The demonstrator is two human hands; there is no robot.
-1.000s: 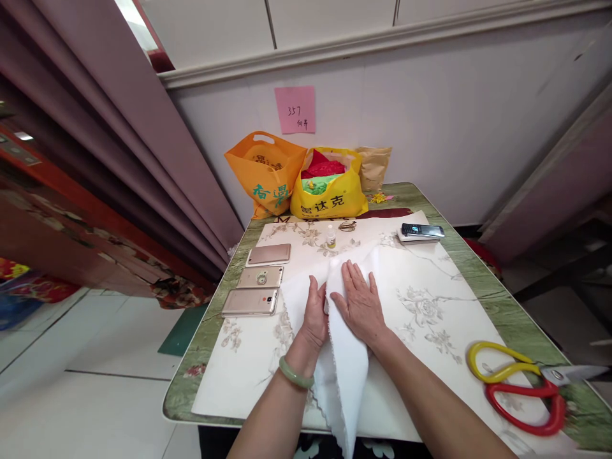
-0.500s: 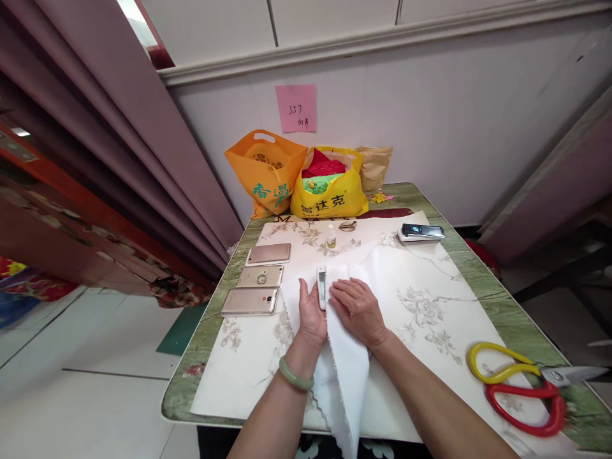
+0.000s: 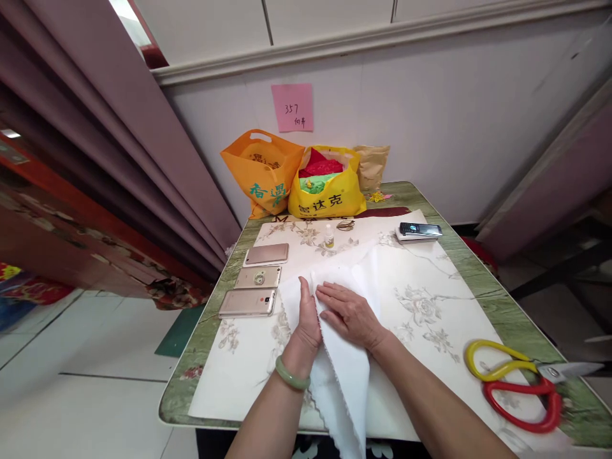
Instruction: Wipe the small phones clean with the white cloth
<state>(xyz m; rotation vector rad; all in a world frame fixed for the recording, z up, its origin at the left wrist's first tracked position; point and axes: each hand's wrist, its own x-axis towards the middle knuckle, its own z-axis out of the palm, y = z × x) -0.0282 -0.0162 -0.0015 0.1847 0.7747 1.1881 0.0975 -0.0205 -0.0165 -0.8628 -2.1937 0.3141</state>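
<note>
A white cloth point(image 3: 348, 376) with a zigzag edge hangs from my hands over the near table edge. My left hand point(image 3: 308, 317), a green bangle on its wrist, is turned on its side, thumb up, gripping a white smartphone that the cloth now hides. Across from it, my right hand point(image 3: 352, 313) presses the cloth against the phone, its fingers close together. Left of my hands lie a rose-gold phone point(image 3: 268, 254), a gold phone with a ring on its back point(image 3: 259, 277) and another gold phone point(image 3: 247, 302), all backs up.
Behind my hands stand a small white bottle point(image 3: 329, 236) and eyeglasses point(image 3: 345, 225). A black keypad phone point(image 3: 420, 229) rests on a white object at right. Scissors point(image 3: 526, 376) lie near right. An orange bag point(image 3: 264, 172) and a stuffed yellow bag point(image 3: 327, 201) line the back.
The cloth has been drawn over the phone, covering its screen. My right hand has shifted left toward my left hand, which has turned more on its side.
</note>
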